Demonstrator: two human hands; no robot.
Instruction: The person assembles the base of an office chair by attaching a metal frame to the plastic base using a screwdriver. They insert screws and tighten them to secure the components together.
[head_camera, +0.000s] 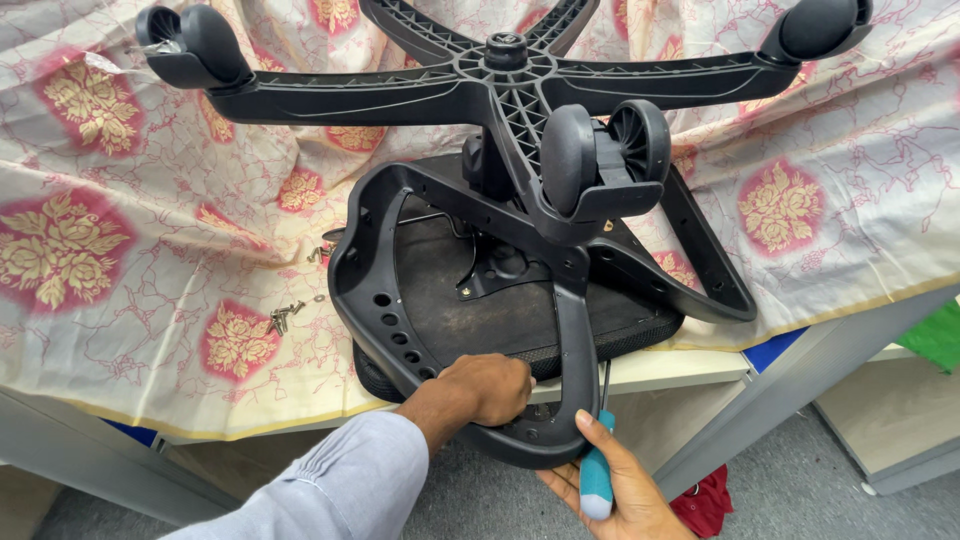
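An office chair lies upside down on a cloth-covered table, its black star base (500, 85) with castor wheels (600, 150) pointing up. The black plastic armrest frame (400, 300) loops around the underside of the seat (480, 300). My left hand (485, 388) rests closed on the near bend of that frame, fingers curled on its inner edge. My right hand (620, 485) is below the frame and holds a screwdriver with a teal and white handle (596, 480), its shaft pointing up toward the frame.
A cream cloth with red and gold flowers (150, 250) covers the table. Several loose screws (283, 316) lie on it left of the chair. A grey table leg (790, 390) slants at right, with a red object (705, 500) on the floor.
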